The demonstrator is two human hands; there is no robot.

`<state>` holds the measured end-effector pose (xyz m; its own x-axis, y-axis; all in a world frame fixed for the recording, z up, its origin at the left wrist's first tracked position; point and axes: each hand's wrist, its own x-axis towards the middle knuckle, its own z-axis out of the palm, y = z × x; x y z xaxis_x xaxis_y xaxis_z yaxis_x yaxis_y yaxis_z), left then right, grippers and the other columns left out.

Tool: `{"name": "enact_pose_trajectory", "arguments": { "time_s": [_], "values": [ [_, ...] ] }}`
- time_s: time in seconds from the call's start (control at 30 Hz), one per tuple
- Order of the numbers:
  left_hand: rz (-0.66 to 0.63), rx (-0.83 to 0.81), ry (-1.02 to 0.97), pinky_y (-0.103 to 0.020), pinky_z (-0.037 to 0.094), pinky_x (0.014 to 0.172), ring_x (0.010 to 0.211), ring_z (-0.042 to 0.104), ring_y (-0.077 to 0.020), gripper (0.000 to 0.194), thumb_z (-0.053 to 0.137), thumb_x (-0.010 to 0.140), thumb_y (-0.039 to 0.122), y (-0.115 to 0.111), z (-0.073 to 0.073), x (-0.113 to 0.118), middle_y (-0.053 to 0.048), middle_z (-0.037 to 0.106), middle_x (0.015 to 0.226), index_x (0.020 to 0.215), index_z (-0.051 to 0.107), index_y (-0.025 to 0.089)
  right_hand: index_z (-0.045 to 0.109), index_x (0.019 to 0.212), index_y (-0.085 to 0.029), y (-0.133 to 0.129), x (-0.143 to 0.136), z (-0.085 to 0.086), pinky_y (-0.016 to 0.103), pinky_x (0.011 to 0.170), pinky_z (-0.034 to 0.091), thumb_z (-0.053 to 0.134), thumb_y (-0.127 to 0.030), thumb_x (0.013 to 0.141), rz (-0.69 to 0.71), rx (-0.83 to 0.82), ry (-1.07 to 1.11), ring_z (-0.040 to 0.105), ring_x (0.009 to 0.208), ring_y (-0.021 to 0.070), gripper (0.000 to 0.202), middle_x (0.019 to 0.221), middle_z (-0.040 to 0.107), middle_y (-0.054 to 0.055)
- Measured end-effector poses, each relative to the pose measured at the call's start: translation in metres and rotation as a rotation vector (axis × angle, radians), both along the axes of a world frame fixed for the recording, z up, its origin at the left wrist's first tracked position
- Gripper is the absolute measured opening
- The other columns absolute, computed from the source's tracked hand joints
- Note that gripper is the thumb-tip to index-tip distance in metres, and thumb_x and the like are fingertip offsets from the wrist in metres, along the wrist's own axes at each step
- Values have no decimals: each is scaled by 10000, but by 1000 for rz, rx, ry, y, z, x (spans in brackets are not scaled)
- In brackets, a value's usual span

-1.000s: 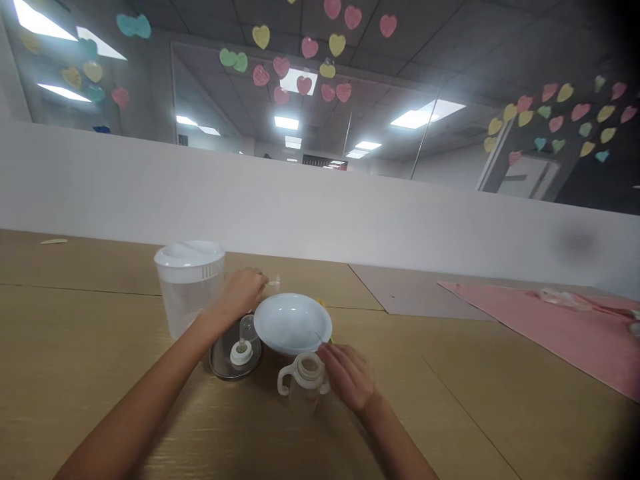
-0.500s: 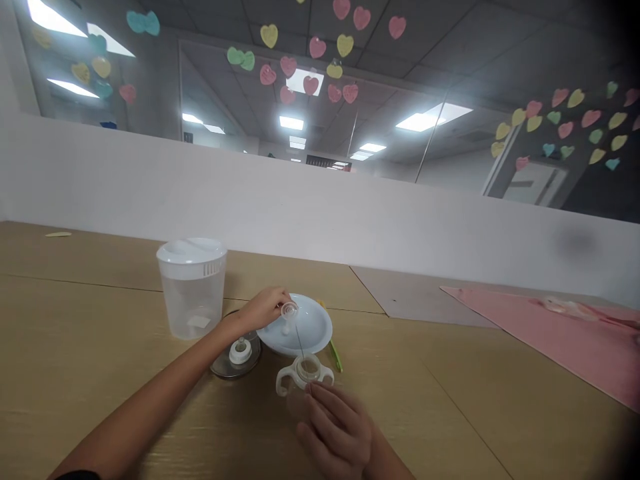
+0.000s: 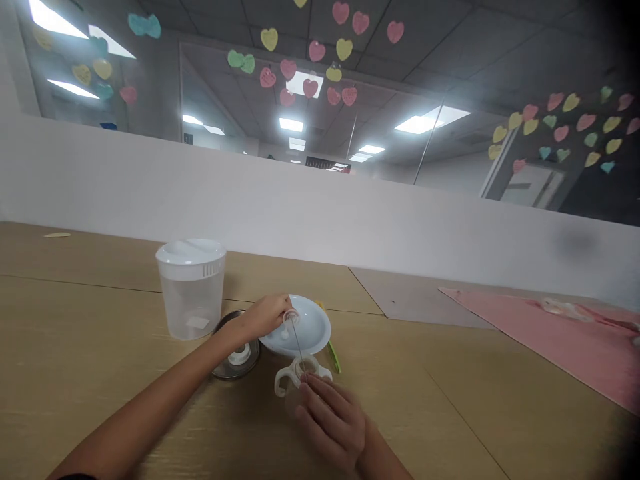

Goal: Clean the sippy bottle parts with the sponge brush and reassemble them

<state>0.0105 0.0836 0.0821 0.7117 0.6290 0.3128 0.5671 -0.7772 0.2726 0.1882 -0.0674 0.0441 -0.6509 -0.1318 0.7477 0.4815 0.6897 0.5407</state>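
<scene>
My left hand (image 3: 267, 316) pinches a clear round piece (image 3: 291, 318), which looks like a bottle nipple, over the near left side of a white bowl (image 3: 320, 333). A thin wire-like rod (image 3: 299, 341) runs from that piece down to my right hand (image 3: 330, 417), whose fingertips are closed on its lower end. Just behind the right fingertips stands a clear bottle with two white handles (image 3: 283, 383), its open mouth facing up; the fingers hide part of it. Below my left forearm, a white ring-shaped cap (image 3: 240, 355) rests on a round metal dish (image 3: 225, 369), partly covered.
A tall translucent container with a white lid (image 3: 191, 290) stands to the left. Beside the bowl lies a green stick-like item (image 3: 335, 357). Pink cloth (image 3: 540, 333) and a grey mat (image 3: 415, 300) cover the right of the table (image 3: 425, 413). A white wall (image 3: 300, 213) rises behind.
My left hand and the clear piece have dropped slightly. My right hand has shifted a little up and left along with the rod's lower end. The bottle stays in place.
</scene>
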Motion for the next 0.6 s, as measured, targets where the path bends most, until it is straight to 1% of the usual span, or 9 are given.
{"name": "enact_pose_trajectory", "arguments": {
  "time_s": [0.17,0.27,0.37,0.43,0.6],
  "values": [
    [-12,11,-16,-238,431,779,842,589,-166,285,436,804,117,1,0,-1,-67,656,921,879,705,173,627,896,-139,-1,1,0,348,835,579,637,-87,770,-30,-32,-5,667,963,216,136,834,721,83],
    [-25,14,-15,-233,428,765,841,588,-163,294,437,807,117,1,0,-2,-63,654,922,883,713,184,629,897,-137,-1,2,1,339,823,584,619,-86,785,-44,-19,-7,678,932,214,124,815,722,82],
    [-36,17,-16,-231,426,757,833,587,-163,299,440,817,127,1,0,-2,-62,652,910,916,715,193,630,914,-170,-2,2,1,342,809,589,619,-107,793,-48,-17,-8,680,927,206,137,874,723,73],
    [-34,16,-14,-231,426,755,832,588,-163,297,443,821,134,1,0,-2,-63,651,910,928,714,194,634,914,-181,-2,3,0,341,804,592,624,-112,792,-54,-32,-9,681,925,204,140,890,722,68],
    [-18,14,4,-235,429,761,847,584,-166,301,445,809,123,2,-1,-2,-64,648,934,923,714,195,640,905,-161,-3,3,-2,348,819,588,660,-92,757,-34,-57,17,672,952,220,165,890,720,82]
  ]
}}
